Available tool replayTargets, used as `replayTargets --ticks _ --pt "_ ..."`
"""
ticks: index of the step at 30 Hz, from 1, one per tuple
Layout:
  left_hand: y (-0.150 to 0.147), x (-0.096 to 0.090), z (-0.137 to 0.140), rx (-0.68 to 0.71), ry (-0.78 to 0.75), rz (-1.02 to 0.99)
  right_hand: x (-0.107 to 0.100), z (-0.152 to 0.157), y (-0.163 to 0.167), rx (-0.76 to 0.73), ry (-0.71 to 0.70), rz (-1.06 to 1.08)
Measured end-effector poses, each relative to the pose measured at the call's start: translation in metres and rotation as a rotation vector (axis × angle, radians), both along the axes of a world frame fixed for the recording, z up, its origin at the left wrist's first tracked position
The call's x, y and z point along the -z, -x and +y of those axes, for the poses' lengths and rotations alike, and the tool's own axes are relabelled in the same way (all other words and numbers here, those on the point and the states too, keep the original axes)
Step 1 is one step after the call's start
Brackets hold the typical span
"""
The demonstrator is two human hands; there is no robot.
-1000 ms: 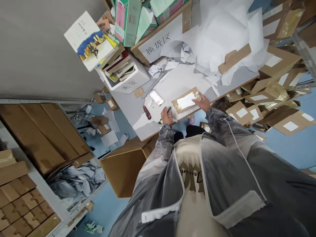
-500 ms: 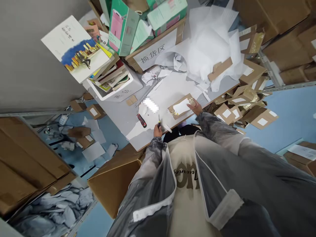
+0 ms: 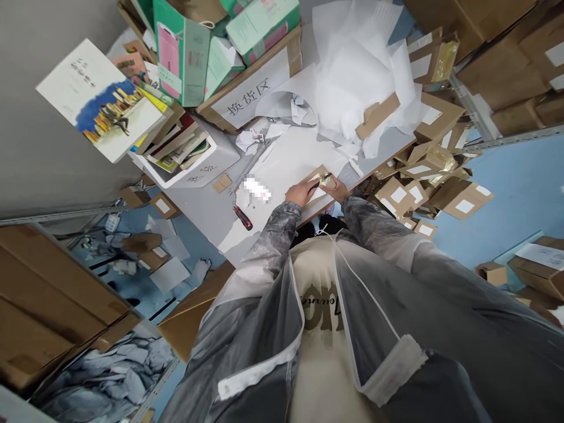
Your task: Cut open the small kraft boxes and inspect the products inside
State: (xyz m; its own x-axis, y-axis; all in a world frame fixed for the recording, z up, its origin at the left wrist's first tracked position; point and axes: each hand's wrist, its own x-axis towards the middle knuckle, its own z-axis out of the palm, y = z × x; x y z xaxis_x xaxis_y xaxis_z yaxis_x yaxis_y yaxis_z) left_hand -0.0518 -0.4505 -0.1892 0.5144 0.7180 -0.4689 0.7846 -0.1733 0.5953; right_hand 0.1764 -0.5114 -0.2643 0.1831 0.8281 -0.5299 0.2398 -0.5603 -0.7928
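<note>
My left hand (image 3: 301, 192) is closed around a slim black-and-yellow utility knife (image 3: 325, 177), whose front end lies over the taped end of a small cardboard box (image 3: 318, 174). My right hand (image 3: 338, 190) grips that box by its right end, close to the knife. A white label covers much of the box's top, and my left hand hides part of it. On the table to the left lies a red-and-black tool (image 3: 242, 218), apart from both hands.
A white bin (image 3: 211, 167) of books stands at the table's back left, beside green cartons (image 3: 181, 56). White foam wrap (image 3: 352, 76) is heaped at the back right. Many small boxes (image 3: 462, 202) are piled right of the table (image 3: 198, 214). A large open carton (image 3: 194, 305) stands below left.
My left hand has moved right and forward with the utility knife, from the table's front edge onto the box. My right hand still holds the box's end. The view has shifted slightly.
</note>
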Motion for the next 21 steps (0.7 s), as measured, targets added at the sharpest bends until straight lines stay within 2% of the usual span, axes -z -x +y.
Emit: replayTargets --ticks 3,6,11,18,21 --pt "-0.006 -0.006 0.006 0.194 -0.064 0.216 0.012 -0.001 -0.005 -0.019 -0.071 0.108" --pt "-0.002 -0.015 0.002 0.277 -0.098 0.336 0.021 -0.002 -0.007 -0.057 -0.111 0.161" --pt "0.000 -0.023 -0.008 0.292 -0.090 0.440 0.022 -0.003 -0.003 -0.063 -0.094 0.137" --pt "0.005 -0.011 -0.017 0.278 -0.095 0.439 0.029 -0.008 -0.002 -0.047 -0.145 0.143" --pt "0.015 -0.010 -0.019 0.289 -0.087 0.450 0.030 -0.006 -0.003 -0.066 -0.114 0.103"
